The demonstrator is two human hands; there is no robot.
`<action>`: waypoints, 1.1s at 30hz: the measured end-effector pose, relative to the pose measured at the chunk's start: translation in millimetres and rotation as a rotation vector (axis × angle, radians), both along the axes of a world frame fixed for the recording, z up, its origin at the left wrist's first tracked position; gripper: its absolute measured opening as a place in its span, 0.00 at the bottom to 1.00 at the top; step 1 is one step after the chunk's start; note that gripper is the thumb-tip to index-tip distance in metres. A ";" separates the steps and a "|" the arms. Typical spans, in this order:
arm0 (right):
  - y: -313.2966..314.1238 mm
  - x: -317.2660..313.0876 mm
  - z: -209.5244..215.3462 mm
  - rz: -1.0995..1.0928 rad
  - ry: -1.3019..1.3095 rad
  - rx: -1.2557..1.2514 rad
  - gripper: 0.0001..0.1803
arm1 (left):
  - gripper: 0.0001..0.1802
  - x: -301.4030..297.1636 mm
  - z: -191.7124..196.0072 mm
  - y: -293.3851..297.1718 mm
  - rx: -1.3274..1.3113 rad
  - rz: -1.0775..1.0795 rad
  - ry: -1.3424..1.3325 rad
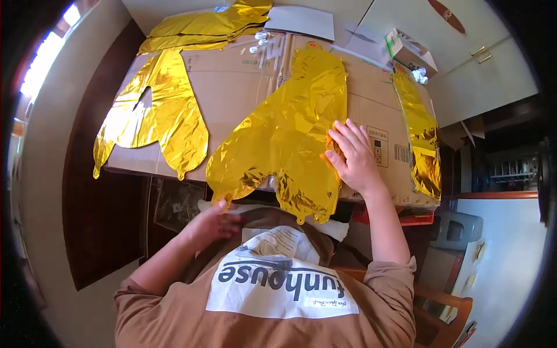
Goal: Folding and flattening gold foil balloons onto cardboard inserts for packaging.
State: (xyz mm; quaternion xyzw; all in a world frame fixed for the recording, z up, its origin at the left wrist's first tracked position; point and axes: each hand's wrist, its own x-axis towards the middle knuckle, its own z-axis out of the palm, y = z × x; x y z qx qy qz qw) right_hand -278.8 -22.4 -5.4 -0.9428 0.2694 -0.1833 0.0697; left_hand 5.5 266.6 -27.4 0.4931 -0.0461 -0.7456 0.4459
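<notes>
A flat gold foil balloon (284,133) lies on a cardboard sheet (238,87), its two lower lobes hanging over the near edge. My right hand (351,153) lies palm down on the balloon's right side, fingers spread and pressing the foil flat. My left hand (212,223) is below the cardboard's edge, close to my chest, with its fingertips at the tip of the balloon's left lobe; whether it pinches the foil is unclear.
More deflated gold balloons lie around: one at the left (156,116), a pile at the back (203,29), a narrow one at the right (420,133). A white sheet (301,22) and a small box (409,52) sit behind. A wooden chair (447,307) is lower right.
</notes>
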 end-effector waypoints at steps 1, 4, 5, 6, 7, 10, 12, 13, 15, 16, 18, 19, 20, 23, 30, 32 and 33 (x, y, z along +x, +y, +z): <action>-0.6 2.2 0.8 0.002 -0.023 0.002 0.25 | 0.23 -2.4 -5.2 2.4 -0.004 0.209 0.095; -2.0 7.4 0.4 -0.005 -0.018 -0.049 0.23 | 0.21 -18.8 8.6 -22.8 -0.139 0.324 -0.124; -3.1 10.0 1.0 -0.005 -0.016 -0.055 0.22 | 0.17 -22.6 10.1 -27.1 -0.204 0.373 -0.157; -4.0 12.2 1.0 -0.007 -0.014 -0.060 0.22 | 0.15 -23.9 14.5 -31.8 -0.234 0.342 -0.226; -4.8 14.1 1.5 -0.009 -0.012 -0.065 0.21 | 0.13 -23.8 21.5 -37.1 -0.263 0.309 -0.295; -4.9 15.4 1.5 -0.001 -0.044 -0.020 0.21 | 0.12 -20.2 29.2 -39.3 -0.389 0.035 -0.741; -4.8 13.8 5.4 0.006 -0.045 0.017 0.20 | 0.12 -27.4 62.4 -43.1 -0.517 -0.134 -1.063; -4.2 12.0 7.3 0.013 -0.044 0.035 0.20 | 0.13 -31.1 80.7 -55.5 -0.600 -0.121 -1.192; -3.5 10.3 7.2 0.005 -0.039 -0.003 0.21 | 0.12 -31.7 91.5 -82.5 -0.854 -0.206 -1.332; -3.7 10.1 7.6 0.002 -0.038 -0.022 0.21 | 0.11 -32.1 94.6 -93.8 -0.982 -0.250 -1.399; -2.6 15.2 14.2 0.013 -0.031 0.031 0.21 | 0.07 -39.1 78.6 -109.7 -1.188 -0.501 -1.357; -2.4 16.1 15.8 0.015 -0.025 0.059 0.22 | 0.06 -44.0 79.2 -116.7 -1.271 -0.694 -1.375; -3.7 15.7 14.7 0.026 -0.045 0.036 0.22 | 0.10 -54.3 69.6 -122.0 -1.398 -0.655 -1.395; -7.3 17.3 13.7 0.069 -0.073 -0.022 0.19 | 0.16 -64.7 53.6 -135.3 -1.395 -0.676 -1.231; -12.2 10.1 6.8 -0.001 -0.012 -0.050 0.13 | 0.16 -12.4 74.9 -175.3 -1.262 -0.519 -1.776; -14.0 7.8 5.5 -0.003 -0.035 -0.023 0.13 | 0.17 -4.6 59.4 -196.2 -1.243 -0.536 -1.818; -15.6 8.7 5.9 0.003 -0.047 -0.011 0.13 | 0.17 0.4 48.4 -206.5 -1.270 -0.524 -1.862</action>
